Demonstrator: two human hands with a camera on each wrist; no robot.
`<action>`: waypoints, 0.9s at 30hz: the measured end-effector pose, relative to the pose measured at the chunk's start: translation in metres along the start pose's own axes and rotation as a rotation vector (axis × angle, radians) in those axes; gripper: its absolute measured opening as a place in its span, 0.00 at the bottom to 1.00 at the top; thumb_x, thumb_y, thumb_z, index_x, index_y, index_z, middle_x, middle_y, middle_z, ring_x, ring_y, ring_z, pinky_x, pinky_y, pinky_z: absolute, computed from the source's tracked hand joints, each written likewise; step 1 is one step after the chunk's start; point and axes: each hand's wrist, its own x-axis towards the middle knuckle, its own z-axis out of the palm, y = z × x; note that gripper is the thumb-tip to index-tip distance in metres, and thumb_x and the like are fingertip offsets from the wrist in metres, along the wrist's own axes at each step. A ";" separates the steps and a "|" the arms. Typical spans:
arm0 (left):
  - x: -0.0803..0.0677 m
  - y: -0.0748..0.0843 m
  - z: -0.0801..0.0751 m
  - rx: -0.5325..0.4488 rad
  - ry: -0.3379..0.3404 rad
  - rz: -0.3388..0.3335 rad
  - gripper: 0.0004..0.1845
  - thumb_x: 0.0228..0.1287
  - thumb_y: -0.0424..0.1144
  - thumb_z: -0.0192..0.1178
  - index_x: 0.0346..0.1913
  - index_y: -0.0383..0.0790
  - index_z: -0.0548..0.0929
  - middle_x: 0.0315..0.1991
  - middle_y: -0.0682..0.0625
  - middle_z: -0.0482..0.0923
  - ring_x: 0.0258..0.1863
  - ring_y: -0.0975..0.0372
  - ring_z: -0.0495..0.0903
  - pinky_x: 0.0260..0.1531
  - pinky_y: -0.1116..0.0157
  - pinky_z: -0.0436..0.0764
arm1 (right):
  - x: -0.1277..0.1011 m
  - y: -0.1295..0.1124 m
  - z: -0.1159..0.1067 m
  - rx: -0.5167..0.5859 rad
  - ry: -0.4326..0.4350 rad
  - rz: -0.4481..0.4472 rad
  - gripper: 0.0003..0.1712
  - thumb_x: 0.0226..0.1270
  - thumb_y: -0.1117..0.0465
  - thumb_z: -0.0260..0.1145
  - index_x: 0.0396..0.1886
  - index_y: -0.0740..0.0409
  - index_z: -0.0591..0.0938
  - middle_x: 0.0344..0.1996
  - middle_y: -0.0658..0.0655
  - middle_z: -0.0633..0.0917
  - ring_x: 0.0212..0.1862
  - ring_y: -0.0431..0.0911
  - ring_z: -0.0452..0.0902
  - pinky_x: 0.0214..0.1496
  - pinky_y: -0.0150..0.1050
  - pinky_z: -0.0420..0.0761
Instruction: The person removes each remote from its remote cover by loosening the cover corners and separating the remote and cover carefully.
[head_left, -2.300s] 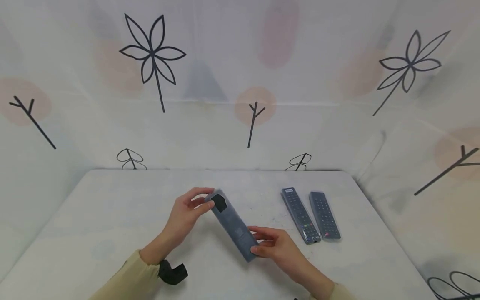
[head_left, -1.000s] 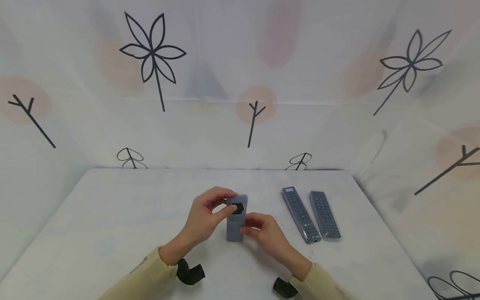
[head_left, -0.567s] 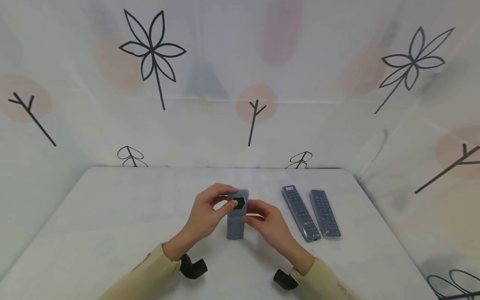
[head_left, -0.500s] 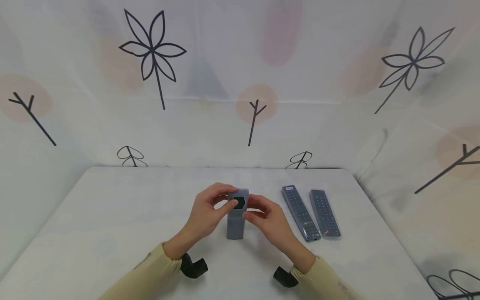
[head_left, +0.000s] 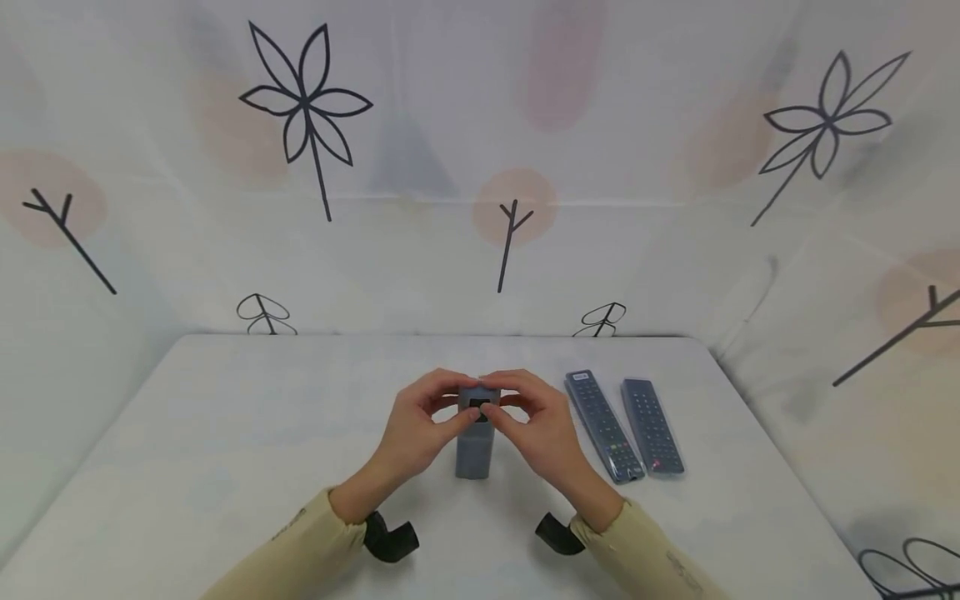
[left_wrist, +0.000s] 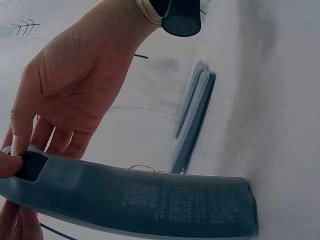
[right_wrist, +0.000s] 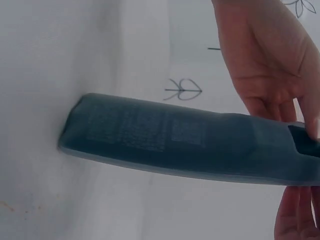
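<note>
the top of the grey remote (head_left: 473,446) is pinched by the curled fingers of the left hand (head_left: 417,427) and right hand (head_left: 542,427); its bottom end is rested on the tabletop (head_left: 225,433).

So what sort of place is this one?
Probably a staged recording booth, not a home: a white table hemmed by printed sheets, with only remotes and the hands' covered remote.

Grey-blue remote (head_left: 473,446), 2 dark remotes (head_left: 626,427), flower-patterned backdrop (head_left: 303,108).
</note>
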 end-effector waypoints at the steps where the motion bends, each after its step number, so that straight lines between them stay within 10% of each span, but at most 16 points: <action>1: 0.000 0.000 0.000 -0.005 0.007 -0.012 0.17 0.62 0.27 0.67 0.54 0.39 0.82 0.47 0.47 0.82 0.48 0.56 0.82 0.52 0.59 0.81 | 0.000 0.001 0.001 0.002 0.002 -0.001 0.19 0.62 0.73 0.70 0.53 0.61 0.84 0.48 0.57 0.84 0.52 0.47 0.79 0.52 0.38 0.81; 27: -0.004 0.002 0.003 -0.055 0.084 -0.071 0.10 0.65 0.29 0.66 0.49 0.36 0.86 0.40 0.45 0.81 0.45 0.55 0.81 0.43 0.60 0.84 | -0.006 0.014 0.014 0.111 0.120 -0.058 0.13 0.63 0.79 0.65 0.48 0.71 0.84 0.40 0.64 0.84 0.45 0.46 0.81 0.52 0.36 0.81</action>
